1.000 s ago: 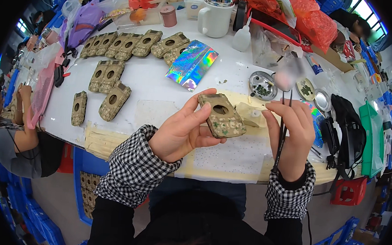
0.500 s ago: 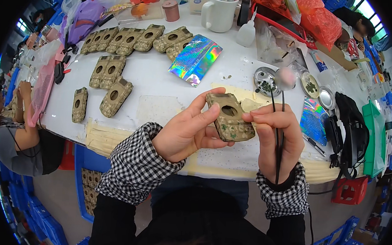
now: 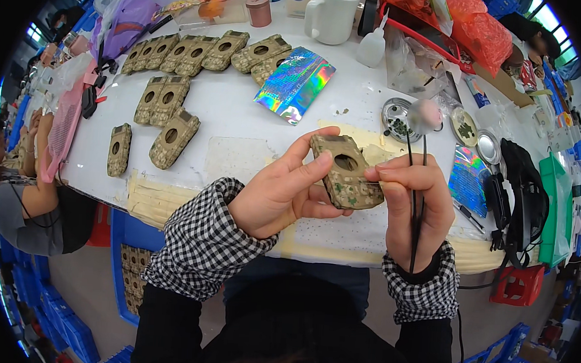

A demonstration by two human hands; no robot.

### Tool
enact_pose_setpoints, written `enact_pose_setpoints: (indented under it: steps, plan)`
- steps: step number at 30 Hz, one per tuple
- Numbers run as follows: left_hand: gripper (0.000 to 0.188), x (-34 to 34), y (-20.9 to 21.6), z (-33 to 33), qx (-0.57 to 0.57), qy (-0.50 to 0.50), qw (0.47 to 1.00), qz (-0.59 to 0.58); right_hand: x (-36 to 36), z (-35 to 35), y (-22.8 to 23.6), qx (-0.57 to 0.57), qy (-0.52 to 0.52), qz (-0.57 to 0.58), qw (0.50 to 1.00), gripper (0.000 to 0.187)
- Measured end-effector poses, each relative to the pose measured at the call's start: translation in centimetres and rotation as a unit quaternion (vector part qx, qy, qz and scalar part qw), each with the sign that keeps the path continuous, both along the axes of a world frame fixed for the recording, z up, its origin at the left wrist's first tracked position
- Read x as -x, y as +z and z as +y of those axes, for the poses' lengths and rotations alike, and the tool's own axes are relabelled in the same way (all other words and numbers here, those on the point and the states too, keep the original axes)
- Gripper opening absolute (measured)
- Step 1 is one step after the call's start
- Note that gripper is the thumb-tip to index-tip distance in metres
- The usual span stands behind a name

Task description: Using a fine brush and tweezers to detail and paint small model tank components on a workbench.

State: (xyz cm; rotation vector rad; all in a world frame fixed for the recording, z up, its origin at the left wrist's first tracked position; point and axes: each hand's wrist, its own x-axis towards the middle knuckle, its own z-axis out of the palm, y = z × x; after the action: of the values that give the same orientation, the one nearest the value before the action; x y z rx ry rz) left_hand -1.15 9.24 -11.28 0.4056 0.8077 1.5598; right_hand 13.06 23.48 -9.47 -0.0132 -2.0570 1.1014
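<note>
My left hand (image 3: 283, 198) holds a camouflage toy tank hull (image 3: 344, 193) tilted above the table, thumb on its upper side and fingers underneath. The hull has a round hole in its top and a green patch near its lower end. My right hand (image 3: 419, 206) keeps dark tweezers (image 3: 416, 216) in its palm, tips pointing away from me. Its thumb and forefinger pinch together at the hull's right edge, by a thin, light sliver too small to name. Beyond the tweezers, a round tin dish (image 3: 397, 112) holds small dark green bits.
Several similar hulls (image 3: 175, 138) stand at left and far left. A shiny holographic pouch (image 3: 296, 82) lies mid-table, near a white mug (image 3: 332, 19) and a squeeze bottle (image 3: 370, 50). To the right are a black bag (image 3: 524, 189) and green tray (image 3: 556, 211). Another person (image 3: 19, 205) sits at left.
The whole view has shifted slightly, so the table things sit a little further right. Both hands keep their holds; the hull is turned very slightly.
</note>
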Motion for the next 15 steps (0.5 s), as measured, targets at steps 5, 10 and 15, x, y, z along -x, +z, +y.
enact_pose_setpoints:
  steps: [5,10,15]
  plan:
    - [0.049,0.1,0.0,0.0,-0.006,-0.001,1.0,-0.003,-0.1,0.0,-0.1,0.021,0.011,0.004,1.0,0.008]
    - [0.05,0.3,0.1,-0.1,-0.003,0.002,1.0,-0.004,-1.1,1.1,-0.1,0.077,-0.067,0.053,0.993,0.006]
    - [0.054,0.9,-0.1,-0.5,-0.025,0.038,0.999,0.007,-1.9,3.5,-0.8,-0.154,-0.215,-0.04,0.964,0.009]
